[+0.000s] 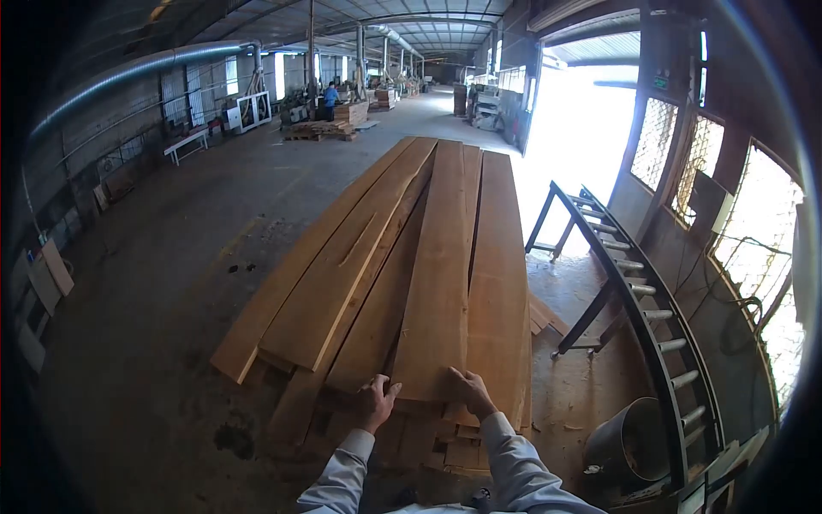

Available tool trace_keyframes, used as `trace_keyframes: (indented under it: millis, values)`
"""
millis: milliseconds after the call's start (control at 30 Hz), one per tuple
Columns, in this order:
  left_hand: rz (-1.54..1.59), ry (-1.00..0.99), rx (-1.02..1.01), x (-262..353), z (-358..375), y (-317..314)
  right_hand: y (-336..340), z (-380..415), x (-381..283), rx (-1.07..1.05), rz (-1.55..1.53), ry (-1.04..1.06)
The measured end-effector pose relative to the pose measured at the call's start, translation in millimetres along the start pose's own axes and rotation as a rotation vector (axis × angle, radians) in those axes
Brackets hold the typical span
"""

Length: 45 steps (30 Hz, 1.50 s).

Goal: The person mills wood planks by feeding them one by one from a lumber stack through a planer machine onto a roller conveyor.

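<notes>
A long brown wooden board lies lengthwise on top of a pile of similar boards, its near end between my two hands. My left hand is closed at the near left corner of this board, fingers curled and thumb toward the wood. On the right edge, close to the same end, my right hand grips the board with bent fingers. Another board lies along the right side of the pile. To the left, a board with a long split slants across others. The undersides of my fingers are hidden.
A black-framed roller conveyor stands to the right, with a metal drum near its lower end. Short planks lie on the floor beside the pile. Farther back, a person in blue stands near stacked wood.
</notes>
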<state>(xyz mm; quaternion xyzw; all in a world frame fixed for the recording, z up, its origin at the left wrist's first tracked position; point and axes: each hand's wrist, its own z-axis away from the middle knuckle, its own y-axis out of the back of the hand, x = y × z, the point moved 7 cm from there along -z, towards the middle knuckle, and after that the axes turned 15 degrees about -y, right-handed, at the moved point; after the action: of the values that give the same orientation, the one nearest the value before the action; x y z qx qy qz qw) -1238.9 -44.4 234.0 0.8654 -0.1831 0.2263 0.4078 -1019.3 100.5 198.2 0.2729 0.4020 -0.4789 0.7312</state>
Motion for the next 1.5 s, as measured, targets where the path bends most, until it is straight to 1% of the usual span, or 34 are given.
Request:
trace_keyframes:
  millis: [33,133,233,333,433,467,500,567,667,767,867,967,1033,1067,1100,1133,1167,1200,1233,1267,1300,1367,1400,1433,1467,1500]
  values:
    - [-0.015,0.000,0.003,1,1,0,-2,-1,4,-0.009,-0.048,0.022]
    - [0.003,0.002,0.018,-14,7,-14,-1,14,-3,0.062,0.020,0.022]
    - [-0.029,-0.049,0.065,-7,8,-8,3,-23,24,-0.021,-0.007,0.062]
    - [0.013,-0.034,0.063,-2,14,-11,6,-12,22,-0.059,-0.028,0.118]
    - [0.113,-0.167,0.048,39,39,-9,31,40,35,-0.066,-0.019,0.118]
    - [0.133,-0.125,-0.001,46,56,-21,49,51,50,0.005,0.107,0.126]
    - [0.093,-0.168,0.014,67,72,-26,69,64,65,0.080,0.235,0.124]
    - [0.160,-0.087,-0.168,130,97,-25,92,141,81,-0.097,-0.090,0.149]
    - [0.293,-0.044,-0.389,204,157,-66,168,223,118,0.025,-0.078,0.069]
    - [0.339,-0.100,-0.739,298,208,-98,253,297,164,0.175,-0.030,-0.028]
    - [0.550,-0.182,-1.131,369,264,-134,306,401,182,0.321,-0.084,-0.112]
    - [0.563,-0.066,-1.176,377,292,-169,368,476,238,0.483,0.133,-0.024]
    - [0.738,0.287,-1.010,368,292,-179,390,534,261,0.616,0.176,-0.058]
    - [0.795,0.243,-0.997,340,303,-216,397,563,270,0.663,0.214,-0.082]
    - [0.780,0.224,-0.865,368,271,-185,400,592,272,0.744,0.249,-0.089]
    - [0.895,0.314,-0.698,359,276,-202,400,617,270,0.800,0.311,-0.092]
    - [0.968,0.073,-0.570,342,275,-236,406,632,269,0.835,0.388,-0.078]
    - [0.971,0.419,-0.795,346,268,-239,422,648,293,0.909,0.491,-0.113]
    - [1.034,0.501,-0.787,355,259,-240,443,670,325,0.991,0.591,-0.133]
    - [1.094,0.584,-0.775,365,250,-241,465,689,359,0.958,0.509,-0.123]
    - [1.121,0.592,-0.664,374,240,-235,488,712,396,0.948,0.410,-0.124]
    - [1.245,0.623,-0.543,389,225,-235,520,744,439,0.978,0.167,-0.126]
    - [1.297,0.610,-0.490,399,222,-237,525,757,448,1.056,0.160,-0.143]
    - [1.348,0.591,-0.441,408,219,-238,520,763,447,1.128,0.223,-0.167]
    - [1.399,0.570,-0.396,415,218,-238,512,772,445,1.225,0.326,-0.195]
    - [1.455,0.605,-0.341,424,216,-234,502,778,436,1.287,0.454,-0.197]
